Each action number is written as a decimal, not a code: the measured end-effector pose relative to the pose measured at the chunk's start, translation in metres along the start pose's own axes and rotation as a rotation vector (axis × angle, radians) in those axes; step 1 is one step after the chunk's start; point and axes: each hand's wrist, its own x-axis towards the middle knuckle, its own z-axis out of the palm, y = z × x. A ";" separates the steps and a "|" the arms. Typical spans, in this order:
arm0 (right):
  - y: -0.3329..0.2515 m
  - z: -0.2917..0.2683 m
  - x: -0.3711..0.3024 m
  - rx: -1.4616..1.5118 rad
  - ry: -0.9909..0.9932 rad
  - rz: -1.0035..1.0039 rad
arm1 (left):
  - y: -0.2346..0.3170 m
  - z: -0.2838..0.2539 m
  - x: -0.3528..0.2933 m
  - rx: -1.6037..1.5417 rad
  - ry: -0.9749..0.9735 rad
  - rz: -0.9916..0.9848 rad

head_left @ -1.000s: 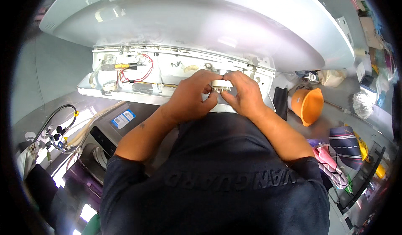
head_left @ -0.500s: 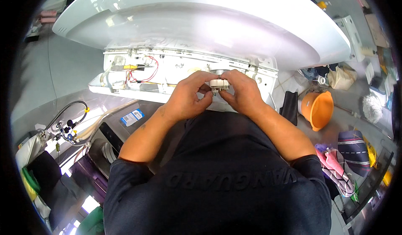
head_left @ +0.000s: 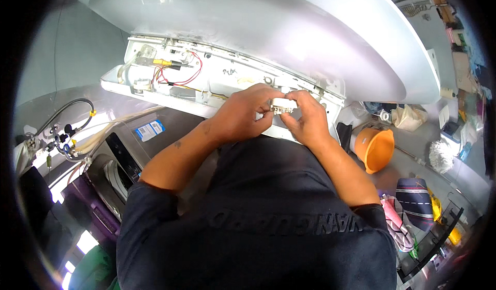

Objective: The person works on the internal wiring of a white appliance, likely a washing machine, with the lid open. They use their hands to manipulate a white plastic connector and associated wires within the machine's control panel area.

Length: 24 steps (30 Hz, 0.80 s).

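Held between both hands is a small round white plastic part (head_left: 282,105) with short terminals or prongs along its lower edge; its exact kind I cannot tell. My left hand (head_left: 242,115) pinches it from the left, thumb below and fingers above. On the other side my right hand (head_left: 309,118) grips it between thumb and fingers. Just beyond the hands lies an open white appliance housing (head_left: 175,94), long and shallow. Red wires (head_left: 199,72) loop inside its left end. A screwdriver with a yellow and black handle (head_left: 163,62) rests beside them.
A large glossy white curved panel (head_left: 248,26) rises behind the housing. To the right stands an orange tub (head_left: 378,151), with folded cloths (head_left: 415,199) nearer me. At left are a hose with valves (head_left: 67,135), a front-loading machine (head_left: 116,173) and a blue-white label (head_left: 150,130).
The view has turned, so the housing now slants down to the right. Both hands still hold the white part, which has tipped so its terminals show more.
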 end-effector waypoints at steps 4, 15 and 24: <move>0.000 0.000 0.000 -0.017 -0.005 -0.004 | 0.001 -0.002 -0.001 -0.023 -0.018 0.000; -0.002 -0.001 0.001 0.002 -0.012 -0.001 | 0.001 -0.003 -0.001 -0.041 -0.024 0.007; -0.003 -0.001 0.002 -0.003 -0.004 -0.011 | 0.000 -0.001 -0.001 0.027 -0.019 0.007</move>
